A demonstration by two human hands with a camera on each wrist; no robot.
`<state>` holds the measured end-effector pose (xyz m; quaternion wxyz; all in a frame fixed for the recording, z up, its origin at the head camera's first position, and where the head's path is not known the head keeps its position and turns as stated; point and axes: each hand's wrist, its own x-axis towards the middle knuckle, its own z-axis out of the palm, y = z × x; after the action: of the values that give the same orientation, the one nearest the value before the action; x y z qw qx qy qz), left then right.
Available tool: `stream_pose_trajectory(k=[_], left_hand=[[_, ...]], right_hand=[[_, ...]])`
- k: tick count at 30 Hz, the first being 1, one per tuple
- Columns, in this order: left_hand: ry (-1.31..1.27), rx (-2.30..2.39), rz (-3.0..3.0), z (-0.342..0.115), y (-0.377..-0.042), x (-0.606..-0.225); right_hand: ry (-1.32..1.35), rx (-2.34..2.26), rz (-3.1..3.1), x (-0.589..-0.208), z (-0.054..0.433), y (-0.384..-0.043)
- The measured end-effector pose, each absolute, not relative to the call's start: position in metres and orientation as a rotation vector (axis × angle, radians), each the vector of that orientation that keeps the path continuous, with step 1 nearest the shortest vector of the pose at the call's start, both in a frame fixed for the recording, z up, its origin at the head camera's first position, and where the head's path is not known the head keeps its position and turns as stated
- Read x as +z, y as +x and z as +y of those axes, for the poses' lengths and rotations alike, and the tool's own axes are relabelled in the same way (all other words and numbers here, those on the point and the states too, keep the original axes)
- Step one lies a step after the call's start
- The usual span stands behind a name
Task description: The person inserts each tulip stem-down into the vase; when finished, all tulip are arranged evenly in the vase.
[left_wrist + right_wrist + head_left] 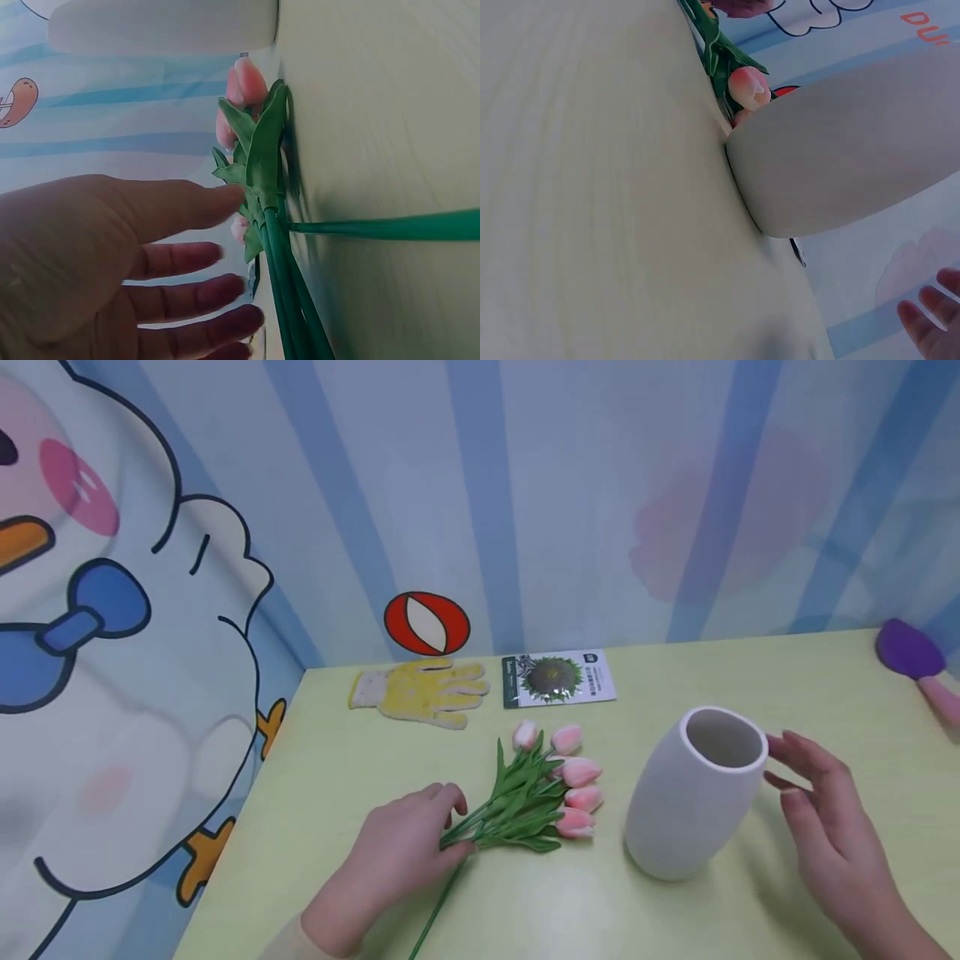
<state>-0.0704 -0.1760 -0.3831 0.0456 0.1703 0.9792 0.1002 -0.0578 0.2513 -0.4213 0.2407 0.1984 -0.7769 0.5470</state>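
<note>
A bunch of pink tulips (pixel 528 806) with green leaves lies on the table, its blooms toward the vase. My left hand (pixel 405 843) is at the stems, thumb and fingers spread apart with the fingertips right by them. In the left wrist view the stems (pixel 281 277) run just past the fingertips, and one stem sticks out sideways over the tabletop. To the right of the blooms a white vase (pixel 693 806) stands upright. My right hand (pixel 843 839) is beside its rim, fingers loosely bent and holding nothing.
At the back lie a yellow and white work glove (pixel 423 691) and a seed packet (pixel 558 679) with a plant picture. A purple trowel (pixel 910 649) with a pink handle is at the far right. A striped cartoon backdrop (pixel 570 527) rises behind the table.
</note>
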Motion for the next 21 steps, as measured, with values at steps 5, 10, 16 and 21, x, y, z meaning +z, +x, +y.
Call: stream_pose_trajectory(k=[5, 10, 16, 21], left_hand=[[0.595, 0.267, 2.932, -0.177, -0.071, -0.389], [0.679, 0.243, 2.9, -0.18, -0.068, -0.397], [0.752, 0.179, 2.921, -0.18, -0.071, -0.401], [0.813, 0.197, 2.948, -0.18, -0.074, -0.398]], right_hand=[[0.74, 1.728, -2.111, -0.432, 0.249, -0.055], [0.673, 1.607, -2.339, -0.452, 0.239, -0.041], [0.48, 1.551, -2.662, -0.458, 0.226, -0.036], [0.405, 1.743, -2.77, -0.453, 0.225, -0.044]])
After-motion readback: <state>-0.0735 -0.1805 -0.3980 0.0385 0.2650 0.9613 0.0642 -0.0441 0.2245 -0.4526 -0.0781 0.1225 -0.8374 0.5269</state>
